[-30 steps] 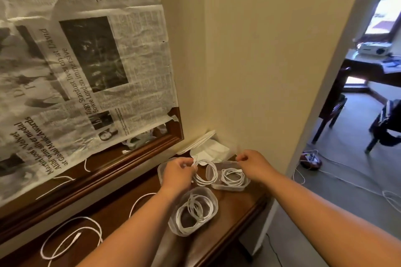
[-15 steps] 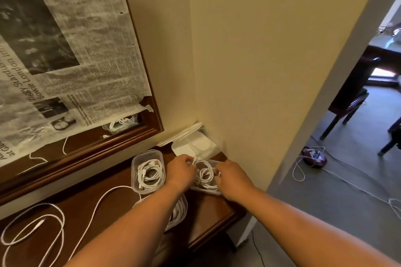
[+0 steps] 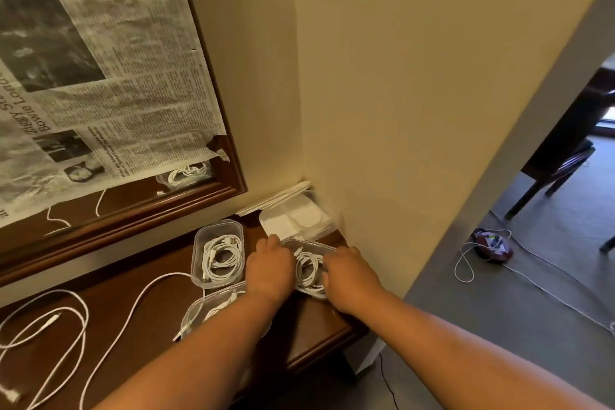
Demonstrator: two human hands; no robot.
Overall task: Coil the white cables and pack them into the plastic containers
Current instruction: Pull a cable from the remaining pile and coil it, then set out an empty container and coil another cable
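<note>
our left hand and right hand curl round opposite sides of a clear plastic container; a coiled white cable lies inside it. left of that container stands a second filled container, and behind it a stack of lids. all sit on a dark wooden desktop. far left of the container trails a loose cable. right of it rises a cream wall, then grey carpet.

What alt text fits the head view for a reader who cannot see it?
The left hand and right hand flank a clear container holding coiled white cable on a wooden table. Two more filled containers sit to its left; a loose cable lies uncoiled farther left.
</note>
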